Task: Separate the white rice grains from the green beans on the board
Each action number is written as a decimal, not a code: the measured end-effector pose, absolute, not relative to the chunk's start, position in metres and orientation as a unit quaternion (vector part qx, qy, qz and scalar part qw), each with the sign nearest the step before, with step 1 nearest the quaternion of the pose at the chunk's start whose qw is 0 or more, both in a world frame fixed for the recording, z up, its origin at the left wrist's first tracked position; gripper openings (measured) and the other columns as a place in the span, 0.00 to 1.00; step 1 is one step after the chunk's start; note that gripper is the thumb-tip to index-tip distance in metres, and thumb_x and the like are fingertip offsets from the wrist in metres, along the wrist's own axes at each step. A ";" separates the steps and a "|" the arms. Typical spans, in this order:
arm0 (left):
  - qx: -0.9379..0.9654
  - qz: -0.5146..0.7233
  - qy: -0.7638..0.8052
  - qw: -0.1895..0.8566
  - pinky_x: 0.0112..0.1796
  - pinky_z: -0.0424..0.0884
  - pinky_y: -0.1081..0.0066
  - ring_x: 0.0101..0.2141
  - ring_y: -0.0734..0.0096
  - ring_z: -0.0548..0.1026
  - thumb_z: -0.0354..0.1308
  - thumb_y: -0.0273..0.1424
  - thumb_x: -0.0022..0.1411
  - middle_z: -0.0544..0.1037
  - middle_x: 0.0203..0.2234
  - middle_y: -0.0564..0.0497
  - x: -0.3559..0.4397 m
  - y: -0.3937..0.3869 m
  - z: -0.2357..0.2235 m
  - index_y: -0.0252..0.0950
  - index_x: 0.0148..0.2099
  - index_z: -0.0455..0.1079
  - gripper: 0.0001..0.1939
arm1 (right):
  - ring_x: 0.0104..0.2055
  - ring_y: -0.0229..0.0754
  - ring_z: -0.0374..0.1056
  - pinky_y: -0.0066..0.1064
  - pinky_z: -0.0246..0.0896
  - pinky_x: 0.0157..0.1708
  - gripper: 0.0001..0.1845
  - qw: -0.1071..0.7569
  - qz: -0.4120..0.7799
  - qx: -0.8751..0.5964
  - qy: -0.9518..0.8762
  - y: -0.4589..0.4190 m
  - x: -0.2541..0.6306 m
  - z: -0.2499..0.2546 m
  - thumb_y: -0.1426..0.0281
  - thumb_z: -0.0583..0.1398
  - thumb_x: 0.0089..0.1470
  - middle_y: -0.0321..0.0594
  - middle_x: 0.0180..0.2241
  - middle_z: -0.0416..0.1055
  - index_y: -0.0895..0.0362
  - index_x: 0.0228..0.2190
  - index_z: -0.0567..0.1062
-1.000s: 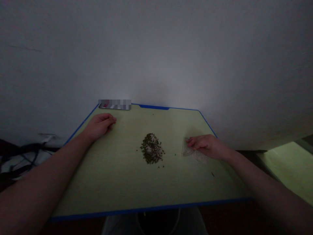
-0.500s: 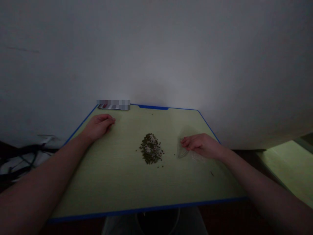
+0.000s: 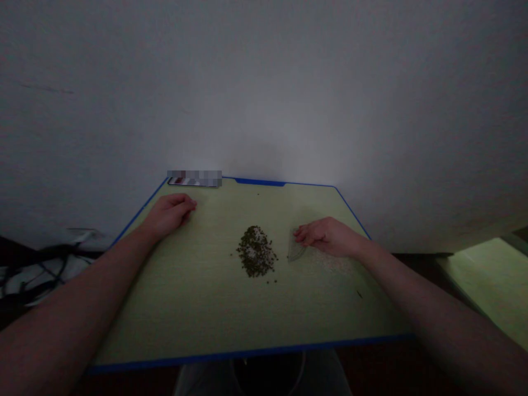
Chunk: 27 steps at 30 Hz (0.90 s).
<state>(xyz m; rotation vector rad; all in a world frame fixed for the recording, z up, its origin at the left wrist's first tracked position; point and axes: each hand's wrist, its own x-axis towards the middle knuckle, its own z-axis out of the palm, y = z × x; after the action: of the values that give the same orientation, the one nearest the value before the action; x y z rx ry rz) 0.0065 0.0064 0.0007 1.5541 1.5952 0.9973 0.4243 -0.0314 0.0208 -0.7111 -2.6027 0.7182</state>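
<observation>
The right hand point(image 3: 325, 236) is almost closed. Its fingertips are pinched on a thin, clear plastic piece point(image 3: 295, 250) with curved lines on it. The clear plastic piece is over the right part of the counter point(image 3: 198, 308), to the right of the green and white pile point(image 3: 256, 252). I cannot tell if all of it touches the counter.

The left hand point(image 3: 171, 213) rests on the left part of the counter, near the far edge. Its fingers are curled in and the thumb is close to them. I cannot see inside it.

The pile is made of tiny green bits and white bits, all mixed up, in the middle. 2 little loose bits point(image 3: 271, 281) sit just in front of it. Some pale bits point(image 3: 335, 264) are spread out near the right wrist, and a thin dark bit point(image 3: 359, 295) lies closer to the front.

A flat thing like a phone point(image 3: 193, 181), partly blurred, is at the far left corner. The counter has a blue edge point(image 3: 259, 181), and a gray wall point(image 3: 264, 93) is behind it.
</observation>
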 end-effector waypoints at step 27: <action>0.606 0.380 0.612 0.338 0.20 0.57 0.72 0.16 0.75 0.62 0.57 0.40 0.52 0.65 0.12 0.56 0.007 0.005 0.003 0.38 0.21 0.64 0.13 | 0.48 0.43 0.74 0.38 0.68 0.49 0.14 0.187 0.171 -0.311 -0.916 -0.041 0.421 0.012 0.75 0.57 0.58 0.38 0.42 0.80 0.50 0.36 0.81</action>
<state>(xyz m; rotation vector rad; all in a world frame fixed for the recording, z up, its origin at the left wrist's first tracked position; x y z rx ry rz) 0.0068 0.0053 0.0029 1.5782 1.5936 0.9904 0.4214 -0.0411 0.0122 -0.8749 -2.5791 0.4808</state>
